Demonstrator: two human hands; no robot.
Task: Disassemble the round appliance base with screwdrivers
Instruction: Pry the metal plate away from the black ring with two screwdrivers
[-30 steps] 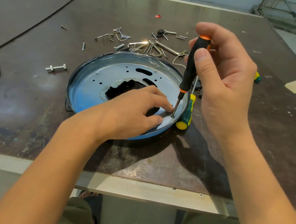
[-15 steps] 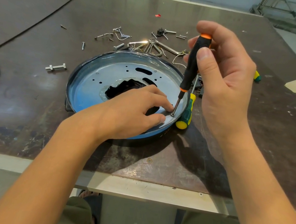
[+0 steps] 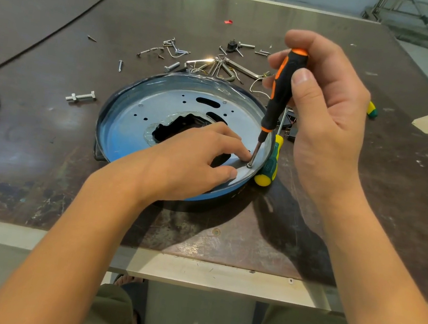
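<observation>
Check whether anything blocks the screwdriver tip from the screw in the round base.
Nothing visible does. The right hand holds the screwdriver with its tip on the screw near the right rim of the base. The left hand rests on the base, its fingers just beside the shaft, not under the tip.

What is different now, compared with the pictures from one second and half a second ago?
Almost nothing. The right hand has shifted its thumb slightly across the screwdriver handle, perhaps a small turn. The tip stays on the screw in the round base; the left hand still rests beside it.
</observation>
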